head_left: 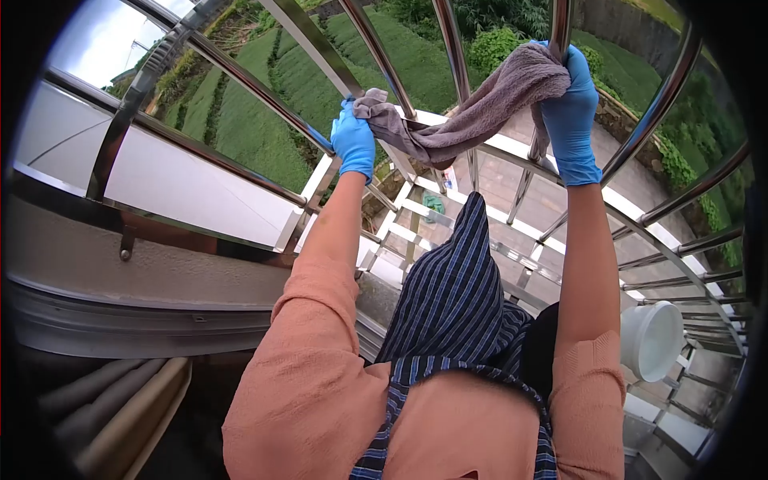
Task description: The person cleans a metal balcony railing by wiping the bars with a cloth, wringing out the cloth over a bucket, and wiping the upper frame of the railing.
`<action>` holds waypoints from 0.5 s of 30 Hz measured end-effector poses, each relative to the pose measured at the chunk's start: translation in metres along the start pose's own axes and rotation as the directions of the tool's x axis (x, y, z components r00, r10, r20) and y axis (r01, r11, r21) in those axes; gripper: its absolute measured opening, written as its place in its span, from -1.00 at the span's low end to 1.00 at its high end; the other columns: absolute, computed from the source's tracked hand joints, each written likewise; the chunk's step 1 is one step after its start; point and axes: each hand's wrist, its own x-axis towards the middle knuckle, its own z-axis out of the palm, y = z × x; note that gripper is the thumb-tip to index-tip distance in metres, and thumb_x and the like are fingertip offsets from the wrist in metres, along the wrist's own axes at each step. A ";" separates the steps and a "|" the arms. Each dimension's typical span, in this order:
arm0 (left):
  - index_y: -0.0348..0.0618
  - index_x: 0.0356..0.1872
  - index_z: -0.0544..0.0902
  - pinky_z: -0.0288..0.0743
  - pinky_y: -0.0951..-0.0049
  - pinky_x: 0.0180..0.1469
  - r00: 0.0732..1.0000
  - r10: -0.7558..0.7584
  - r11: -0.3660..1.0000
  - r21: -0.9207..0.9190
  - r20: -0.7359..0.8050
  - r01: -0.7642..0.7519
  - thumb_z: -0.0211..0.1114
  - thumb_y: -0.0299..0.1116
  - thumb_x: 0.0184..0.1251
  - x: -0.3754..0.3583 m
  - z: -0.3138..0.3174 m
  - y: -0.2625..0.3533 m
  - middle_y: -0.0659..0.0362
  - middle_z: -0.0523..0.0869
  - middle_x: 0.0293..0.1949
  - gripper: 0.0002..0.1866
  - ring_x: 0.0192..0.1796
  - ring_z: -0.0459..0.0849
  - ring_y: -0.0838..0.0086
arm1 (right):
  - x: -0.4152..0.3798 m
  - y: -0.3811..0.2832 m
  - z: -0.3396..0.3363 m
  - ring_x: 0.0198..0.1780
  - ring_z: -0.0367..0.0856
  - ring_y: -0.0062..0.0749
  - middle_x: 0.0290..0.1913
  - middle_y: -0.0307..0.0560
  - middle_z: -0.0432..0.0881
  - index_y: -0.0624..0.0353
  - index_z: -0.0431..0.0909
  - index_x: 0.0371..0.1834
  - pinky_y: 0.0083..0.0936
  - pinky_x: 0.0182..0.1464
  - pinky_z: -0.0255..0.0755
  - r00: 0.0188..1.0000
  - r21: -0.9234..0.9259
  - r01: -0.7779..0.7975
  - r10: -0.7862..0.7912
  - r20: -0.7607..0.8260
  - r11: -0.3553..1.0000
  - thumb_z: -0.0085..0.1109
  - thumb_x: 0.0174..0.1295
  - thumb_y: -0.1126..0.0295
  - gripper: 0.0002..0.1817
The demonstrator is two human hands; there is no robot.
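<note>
A greyish-mauve towel (480, 128) sags between my two hands, across the shiny metal railing bars (450, 48). My left hand (353, 142), in a blue glove, is closed on the towel's narrow left end beside a flat metal post. Higher up on the right, my right hand (572, 120), also gloved in blue, is wrapped around an upright bar (562, 24) with the towel bunched against it. Part of the towel hangs below that hand. The fingers on the far side of the bar are partly hidden.
A white bucket (652, 340) is at the lower right. A green cloth (434, 208) lies below, among the white and metal bars. On the left are a wall ledge (136, 248) and a curtain (120, 416). Grass (256, 128) and paving show beyond the railing.
</note>
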 end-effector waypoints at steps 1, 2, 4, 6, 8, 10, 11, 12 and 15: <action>-0.16 0.08 0.55 0.43 0.20 0.09 0.969 0.176 0.981 -0.048 -0.175 -0.187 -0.01 -0.31 0.34 -0.014 0.006 -0.006 -0.14 0.66 -0.14 -0.64 -0.09 0.62 0.02 | -0.001 0.004 0.002 -0.20 0.67 -0.39 -0.18 -0.09 0.67 0.10 0.48 0.02 -0.52 -0.12 0.53 1.000 0.002 -0.008 0.008 0.001 1.000 0.40 -0.08 0.54 -0.49; -0.17 0.00 0.60 0.46 0.23 0.03 0.877 0.332 0.925 -0.062 -0.348 -0.375 0.02 -0.37 0.30 -0.034 0.012 -0.013 -0.16 0.65 -0.15 -0.68 -0.09 0.62 0.02 | -0.003 0.008 0.003 -0.20 0.67 -0.38 -0.18 -0.10 0.68 0.09 0.49 0.01 -0.53 -0.12 0.53 1.000 0.033 0.012 -0.012 0.007 0.999 0.40 -0.07 0.51 -0.50; -0.19 0.02 0.59 0.49 0.27 -0.02 0.992 0.043 0.952 -0.295 -0.116 -0.076 -0.04 -0.35 0.36 -0.073 0.011 -0.029 -0.12 0.66 -0.11 -0.67 -0.10 0.64 0.10 | -0.011 0.011 0.001 -0.19 0.67 -0.37 -0.18 -0.10 0.68 0.07 0.49 0.01 -0.53 -0.12 0.53 1.000 0.060 0.018 -0.019 0.020 0.998 0.41 -0.06 0.49 -0.51; -0.20 0.00 0.59 0.52 0.41 -0.05 0.873 -0.415 0.532 -0.710 0.257 0.461 0.00 -0.23 0.41 -0.099 0.006 -0.043 0.07 0.66 -0.09 -0.67 -0.08 0.63 0.34 | -0.023 0.010 -0.003 -0.20 0.67 -0.38 -0.18 -0.11 0.68 0.05 0.50 -0.02 -0.53 -0.13 0.53 0.997 0.089 -0.025 0.018 0.079 0.996 0.41 -0.03 0.44 -0.54; -0.21 0.03 0.55 0.54 0.40 -0.06 0.817 -0.462 0.221 -0.848 0.345 0.482 0.00 -0.20 0.41 -0.096 -0.021 -0.026 0.14 0.63 -0.07 -0.65 -0.09 0.63 0.37 | -0.040 0.019 -0.005 -0.20 0.68 -0.38 -0.20 -0.12 0.69 0.03 0.50 -0.03 -0.52 -0.15 0.53 0.994 0.037 -0.059 0.055 0.092 0.998 0.40 0.00 0.41 -0.58; -0.20 0.05 0.52 0.51 0.38 0.00 0.824 -0.448 0.129 -0.886 0.349 0.445 0.00 -0.20 0.42 -0.074 -0.043 -0.019 0.12 0.61 -0.04 -0.65 -0.05 0.61 0.35 | -0.058 0.024 -0.008 -0.22 0.68 -0.36 -0.24 -0.10 0.69 0.05 0.50 -0.08 -0.49 -0.19 0.54 0.968 -0.030 -0.188 0.191 0.162 0.982 0.37 0.03 0.40 -0.64; -0.19 0.06 0.51 0.49 0.36 0.04 0.850 -0.401 0.092 -0.908 0.342 0.409 0.00 -0.20 0.42 -0.064 -0.048 -0.023 0.11 0.60 -0.03 -0.65 -0.02 0.60 0.34 | -0.064 0.026 -0.009 -0.28 0.68 -0.29 -0.31 -0.07 0.67 0.06 0.49 -0.12 -0.46 -0.25 0.53 0.968 -0.117 -0.162 0.181 0.175 0.980 0.33 0.07 0.39 -0.69; -0.19 0.06 0.50 0.47 0.34 0.09 0.878 -0.350 0.053 -0.929 0.326 0.366 -0.01 -0.20 0.43 -0.053 -0.054 -0.026 0.10 0.60 -0.01 -0.66 0.01 0.58 0.34 | -0.065 0.018 -0.010 -0.32 0.67 -0.27 -0.32 -0.06 0.66 0.06 0.48 -0.14 -0.45 -0.27 0.53 0.949 -0.124 -0.219 0.241 0.203 0.968 0.33 0.07 0.39 -0.71; -0.22 0.13 0.45 0.44 0.29 0.17 0.930 -0.314 0.129 -0.962 0.190 0.240 -0.02 -0.22 0.45 -0.032 -0.093 0.001 0.08 0.55 0.08 -0.63 0.08 0.56 0.31 | -0.066 0.015 -0.012 -0.37 0.66 -0.23 -0.37 -0.06 0.63 0.09 0.46 -0.15 -0.42 -0.30 0.52 0.929 -0.137 -0.287 0.310 0.203 0.948 0.36 0.04 0.41 -0.68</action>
